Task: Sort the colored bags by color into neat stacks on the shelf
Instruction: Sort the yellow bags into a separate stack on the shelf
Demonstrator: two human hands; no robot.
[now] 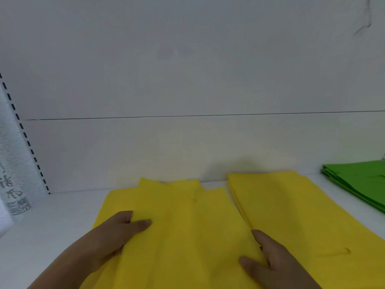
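On the white shelf (52, 222) two lots of yellow bags lie side by side. The loose pile (183, 226), in the near middle, is uneven: its far edges step in and out, so several bags sit askew on one another. The left hand (116, 232) grips its left edge, thumb on top and fingers apparently tucked beneath. The right hand (268, 257) holds its right edge, thumb lying on the fabric and fingers running along the side where the pile meets its neighbour; whether those fingers curl under cannot be told. Holding both sides this way looks meant to square the pile up or lift it whole.

Just right of it lies the tidy yellow stack (291, 215), its edges aligned, touching or nearly touching the loose pile along a slanted seam. That looks the likely home for the loose bags, being the same colour. Far right, well apart, a green stack (358, 184) sits partly out of view.

Behind everything rises the shelf's pale back panel (187, 142), close to the far edges of the bags, so there is little room to push farther in. At the far left a slotted upright (27, 140) and a printed sheet (14, 184) stand clear of the work. Nothing lies on the tidy stack to block a transfer.
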